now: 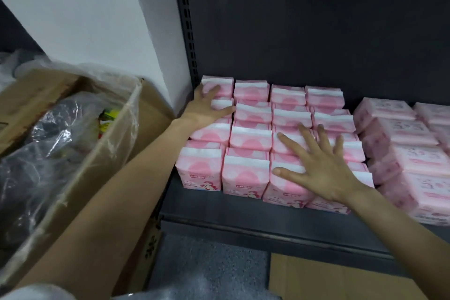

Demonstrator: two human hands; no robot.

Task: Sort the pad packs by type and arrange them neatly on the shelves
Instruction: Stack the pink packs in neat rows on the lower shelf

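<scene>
1. A dark grey metal shelf point(243, 217) fills the right side of the view, with a dark back panel and a perforated upright point(186, 19) at its left edge, beside a white wall point(85, 19).

2. An open cardboard box point(80, 153) stands left of the shelf, lined with crinkled clear plastic point(36, 153); what lies inside is too blurred to name.

3. A block of upright pink pad packs point(250, 139) sits on the left part of the shelf, set in close rows from the back panel to near the front edge, white folded tops up.

4. To the right, just beside that block, flatter pink packs point(394, 134) of another print lie stacked in rows running out of view.

5. A flattened piece of cardboard point(328, 275) lies on the floor below the shelf.

6. The right hand point(323, 168) lies flat on top of the front-right packs of the upright block, fingers straight and spread: the grip is released, only pressing.

7. The left hand point(207, 107) rests against the back-left packs of the same block, fingers extended over their tops and side: released as well, touching and clasping nothing.
</scene>
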